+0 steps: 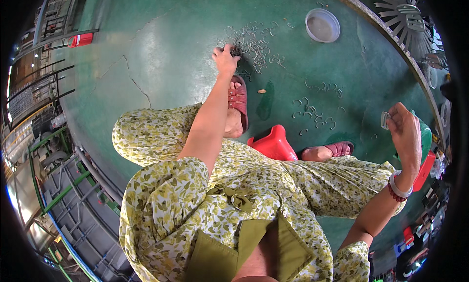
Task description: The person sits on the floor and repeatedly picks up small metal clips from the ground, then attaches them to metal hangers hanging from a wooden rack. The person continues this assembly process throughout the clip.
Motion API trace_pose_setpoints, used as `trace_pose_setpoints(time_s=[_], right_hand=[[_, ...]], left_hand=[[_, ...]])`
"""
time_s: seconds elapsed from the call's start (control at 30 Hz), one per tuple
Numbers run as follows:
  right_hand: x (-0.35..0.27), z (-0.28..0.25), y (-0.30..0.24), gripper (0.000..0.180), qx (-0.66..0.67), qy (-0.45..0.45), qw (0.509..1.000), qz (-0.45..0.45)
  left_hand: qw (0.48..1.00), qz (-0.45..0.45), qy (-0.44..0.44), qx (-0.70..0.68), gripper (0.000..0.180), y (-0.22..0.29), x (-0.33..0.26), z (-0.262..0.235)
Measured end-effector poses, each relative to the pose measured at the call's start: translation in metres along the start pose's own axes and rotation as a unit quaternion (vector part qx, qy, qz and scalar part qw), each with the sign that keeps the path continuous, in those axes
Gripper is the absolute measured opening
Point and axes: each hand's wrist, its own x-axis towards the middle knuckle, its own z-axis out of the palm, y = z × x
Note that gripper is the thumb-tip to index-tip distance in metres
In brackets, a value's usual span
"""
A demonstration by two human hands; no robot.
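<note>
Hands: your left hand (pixel 225 58) reaches down, fingers pinched into the heap of small metal clips (pixel 254 45) on the green floor (pixel 161 42) | your right hand (pixel 404 128) is raised, closed around one metal piece (pixel 385 120) | step, judged: gathering clips | next calls for a firm pinch and a clean lift clear of your sandal (pixel 238 98).

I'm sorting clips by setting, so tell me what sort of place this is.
Probably a small workshop or factory floor: a painted green concrete floor, loose metal clips heaped where the left hand reaches, and green metal racking alongside.
</note>
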Motion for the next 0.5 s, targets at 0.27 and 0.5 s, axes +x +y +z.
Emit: trace_pose_setpoints(time_s=[0.27, 0.5], right_hand=[[0.0, 0.004, -0.009, 0.013, -0.015, 0.01, 1.0, 0.011], [0.001, 0.006, -0.01, 0.013, -0.003, 0.001, 1.0, 0.011]], left_hand=[[0.977, 0.008, -0.096, -0.191, 0.019, -0.01, 0.047, -0.02], [0.87, -0.107, -0.344, -0.338, 0.024, -0.028, 0.05, -0.077]])
